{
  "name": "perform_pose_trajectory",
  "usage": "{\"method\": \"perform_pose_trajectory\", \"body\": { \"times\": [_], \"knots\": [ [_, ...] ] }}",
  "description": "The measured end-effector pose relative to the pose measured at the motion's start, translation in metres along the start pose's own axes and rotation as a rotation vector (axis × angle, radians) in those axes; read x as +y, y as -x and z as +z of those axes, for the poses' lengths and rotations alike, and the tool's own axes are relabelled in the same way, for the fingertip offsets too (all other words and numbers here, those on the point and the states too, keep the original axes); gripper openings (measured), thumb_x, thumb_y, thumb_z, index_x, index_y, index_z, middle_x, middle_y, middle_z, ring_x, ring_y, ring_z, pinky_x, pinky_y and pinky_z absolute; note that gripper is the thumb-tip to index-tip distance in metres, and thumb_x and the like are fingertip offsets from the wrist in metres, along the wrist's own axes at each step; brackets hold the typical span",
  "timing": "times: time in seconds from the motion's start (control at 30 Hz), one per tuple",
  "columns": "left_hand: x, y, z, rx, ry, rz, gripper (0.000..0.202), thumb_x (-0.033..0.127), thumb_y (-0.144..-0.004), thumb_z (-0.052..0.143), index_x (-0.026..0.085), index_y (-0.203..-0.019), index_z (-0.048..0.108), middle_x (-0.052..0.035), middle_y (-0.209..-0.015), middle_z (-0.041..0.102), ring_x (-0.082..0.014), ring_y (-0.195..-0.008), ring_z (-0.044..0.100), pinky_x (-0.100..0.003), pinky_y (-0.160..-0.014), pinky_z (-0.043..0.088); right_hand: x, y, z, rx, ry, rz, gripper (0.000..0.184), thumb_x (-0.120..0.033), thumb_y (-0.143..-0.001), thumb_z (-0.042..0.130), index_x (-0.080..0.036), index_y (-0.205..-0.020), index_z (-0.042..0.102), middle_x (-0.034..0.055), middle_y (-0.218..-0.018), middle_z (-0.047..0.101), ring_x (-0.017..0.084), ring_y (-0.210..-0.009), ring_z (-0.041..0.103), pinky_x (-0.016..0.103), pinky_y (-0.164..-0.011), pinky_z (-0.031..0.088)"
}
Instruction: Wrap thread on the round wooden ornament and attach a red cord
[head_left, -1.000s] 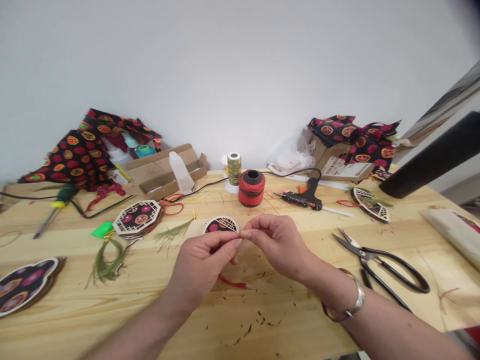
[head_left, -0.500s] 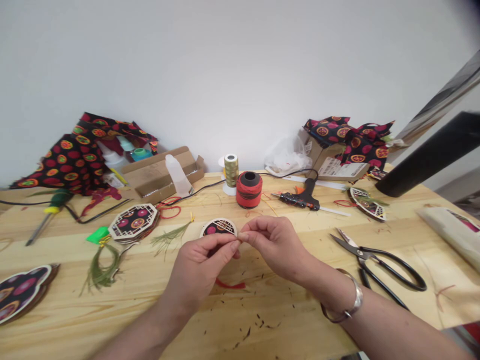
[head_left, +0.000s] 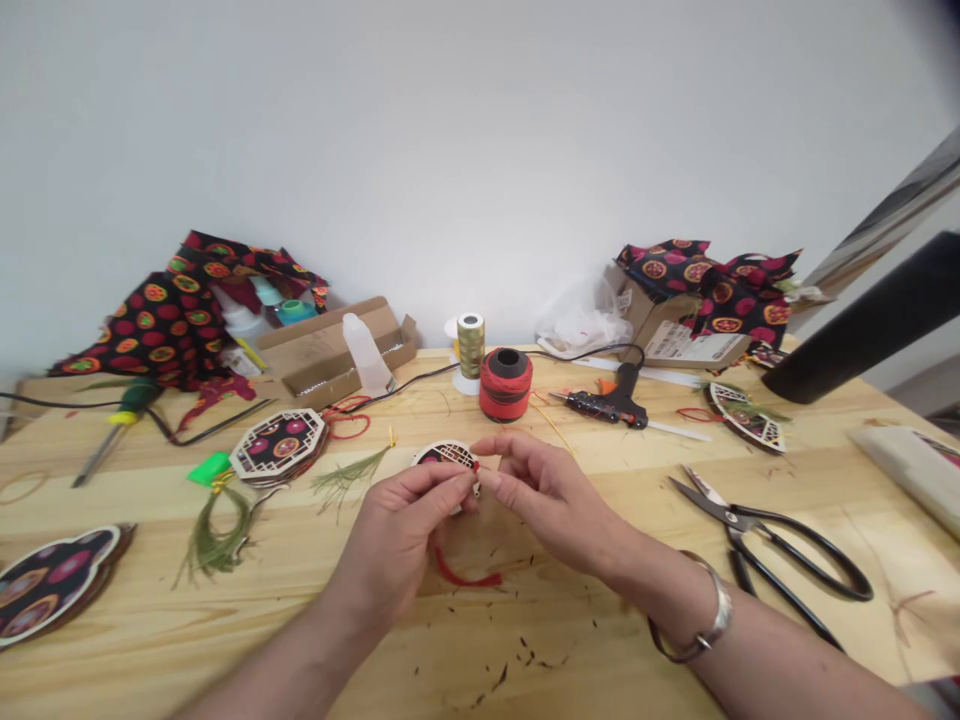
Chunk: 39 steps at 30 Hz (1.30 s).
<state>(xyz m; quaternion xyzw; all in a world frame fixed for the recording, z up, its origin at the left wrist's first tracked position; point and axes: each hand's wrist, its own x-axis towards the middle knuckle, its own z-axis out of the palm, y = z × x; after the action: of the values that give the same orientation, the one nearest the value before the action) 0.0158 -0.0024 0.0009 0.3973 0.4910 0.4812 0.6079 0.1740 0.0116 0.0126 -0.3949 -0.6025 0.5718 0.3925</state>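
Observation:
My left hand (head_left: 416,515) is closed, thumb and index finger pinching a red cord. The cord's tail (head_left: 469,580) hangs below the fingers over the table, and a small red bit shows at the fingertips. Just behind these fingertips is a round ornament (head_left: 444,452) with a pale lattice rim and dark patterned fabric; the fingers hide its lower part, so I cannot tell whether it is held too. My right hand (head_left: 544,495) faces the left one, index finger and thumb parted around the red bit, the thumb close to the left fingertips.
Scissors (head_left: 765,540) lie at right. Behind the hands stand a red cord spool (head_left: 505,385) and a gold thread spool (head_left: 471,348), with a glue gun (head_left: 611,400) beside them. An octagonal ornament (head_left: 279,447), a green tassel (head_left: 217,530) and a screwdriver (head_left: 116,430) lie at left.
My right index finger has lifted away from its thumb, opening the pinch and exposing the red bit. The whole scene has shifted slightly to the right in view.

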Motion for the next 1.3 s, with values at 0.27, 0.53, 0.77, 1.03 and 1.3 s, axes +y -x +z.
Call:
{"method": "perform_pose_trajectory", "body": {
  "times": [0.27, 0.53, 0.77, 1.03, 1.3],
  "knots": [
    [-0.0003, -0.0013, -0.0016, 0.019, 0.009, -0.004, 0.015, 0.027, -0.073, 0.070, 0.012, -0.071, 0.071, 0.0011, -0.059, 0.061, -0.0029, -0.043, 0.033, -0.018, -0.042, 0.021, 0.0021, -0.0005, 0.0051, 0.058, -0.040, 0.084, 0.007, -0.020, -0.079, 0.056, -0.015, -0.083, 0.057, -0.0004, -0.068, 0.063, 0.007, -0.054, 0.054, 0.019, -0.052, 0.043],
    [0.0014, -0.0021, 0.0003, 0.065, -0.018, 0.019, 0.015, 0.028, -0.071, 0.071, 0.014, -0.069, 0.071, 0.0010, -0.058, 0.061, -0.0035, -0.042, 0.034, -0.019, -0.042, 0.023, 0.0077, 0.0022, 0.0048, 0.115, 0.222, -0.042, 0.014, -0.022, -0.081, 0.057, -0.016, -0.070, 0.065, -0.0020, -0.058, 0.060, 0.008, -0.053, 0.050, 0.019, -0.050, 0.039],
    [-0.0005, -0.0008, -0.0002, 0.082, -0.033, 0.031, 0.013, 0.028, -0.068, 0.072, 0.015, -0.067, 0.072, 0.0015, -0.054, 0.060, -0.0046, -0.043, 0.036, -0.019, -0.041, 0.025, 0.0072, 0.0035, 0.0055, 0.076, 0.312, -0.101, 0.015, -0.018, -0.082, 0.055, -0.017, -0.075, 0.069, -0.0019, -0.063, 0.064, 0.008, -0.054, 0.051, 0.019, -0.051, 0.039],
    [-0.0010, -0.0025, 0.0001, 0.105, 0.005, 0.014, 0.012, 0.027, -0.066, 0.074, 0.015, -0.066, 0.073, 0.0059, -0.043, 0.048, -0.0044, -0.043, 0.034, -0.017, -0.042, 0.024, 0.0076, 0.0077, 0.0059, 0.024, 0.458, -0.178, 0.021, -0.019, -0.087, 0.049, -0.020, -0.090, 0.069, -0.0002, -0.077, 0.071, 0.011, -0.063, 0.059, 0.021, -0.060, 0.043],
    [0.0024, -0.0007, 0.0030, 0.103, 0.032, -0.041, 0.016, 0.029, -0.059, 0.078, 0.014, -0.062, 0.073, 0.0050, -0.044, 0.050, -0.0039, -0.041, 0.031, -0.018, -0.040, 0.020, 0.0101, 0.0075, 0.0044, 0.022, 0.669, -0.239, 0.021, -0.019, -0.089, 0.047, -0.018, -0.088, 0.068, 0.0040, -0.078, 0.071, 0.013, -0.066, 0.061, 0.022, -0.061, 0.043]
  ]
}}
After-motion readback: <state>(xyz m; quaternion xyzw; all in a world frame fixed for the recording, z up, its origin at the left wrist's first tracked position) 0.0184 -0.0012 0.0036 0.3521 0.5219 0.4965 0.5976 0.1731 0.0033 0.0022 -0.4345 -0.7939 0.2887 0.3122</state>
